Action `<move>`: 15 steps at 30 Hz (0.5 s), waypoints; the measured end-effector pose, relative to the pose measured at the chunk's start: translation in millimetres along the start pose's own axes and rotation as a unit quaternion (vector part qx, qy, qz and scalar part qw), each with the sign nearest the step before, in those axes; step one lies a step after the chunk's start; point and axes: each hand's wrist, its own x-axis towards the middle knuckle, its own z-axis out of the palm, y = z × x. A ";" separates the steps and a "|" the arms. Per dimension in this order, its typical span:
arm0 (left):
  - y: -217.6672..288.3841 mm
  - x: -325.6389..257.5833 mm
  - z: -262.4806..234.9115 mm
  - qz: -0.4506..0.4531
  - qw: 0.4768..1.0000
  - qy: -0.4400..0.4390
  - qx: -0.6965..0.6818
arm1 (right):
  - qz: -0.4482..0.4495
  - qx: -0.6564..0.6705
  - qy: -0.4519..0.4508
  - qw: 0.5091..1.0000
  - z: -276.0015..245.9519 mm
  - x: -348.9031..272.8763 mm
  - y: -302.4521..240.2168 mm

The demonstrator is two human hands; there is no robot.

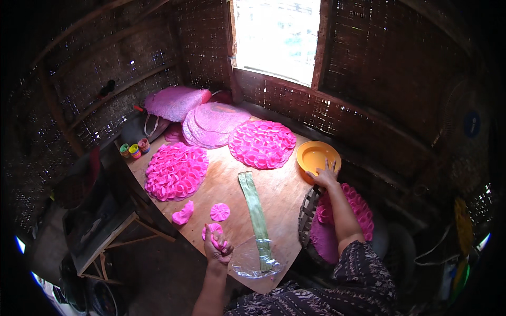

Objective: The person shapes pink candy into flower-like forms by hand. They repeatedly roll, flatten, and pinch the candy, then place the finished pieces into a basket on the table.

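The person sits at the near corner of a wooden counter (221, 181) inside a woven-walled hut. The left hand (216, 248) is closed around a small pink ruffled piece (213, 233), holding it just above the counter's near left edge. The right hand (325, 176) reaches out to the right edge, its fingers spread flat on the rim of an orange plate (316, 156) that sits at the far right corner. Between the two hands a long green strip (255, 210) lies lengthwise on the counter, its near end resting on a clear plastic sheet (254, 259) at the near edge. Two more small pink pieces lie near the left hand: a round rosette (220, 211) and a folded scrap (183, 214) by the left edge. Farther back, two large round mats of pink ruffles, one (176, 171) on the left and one (262, 144) toward the far side, lie flat, with flat pink discs (213, 124) stacked behind them.
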 end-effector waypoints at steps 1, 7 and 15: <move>-0.5 -2.7 5.5 0.010 1.000 0.014 0.001 | -0.012 0.000 -0.022 1.000 -0.2 1.8 4.9; -6.5 -8.3 26.4 0.022 0.997 -0.052 -0.052 | -0.036 0.070 0.080 0.994 0.3 -9.6 8.9; -36.3 -4.7 44.4 -0.012 0.977 -0.205 -0.058 | -0.059 0.047 0.023 0.997 -3.9 -10.6 21.4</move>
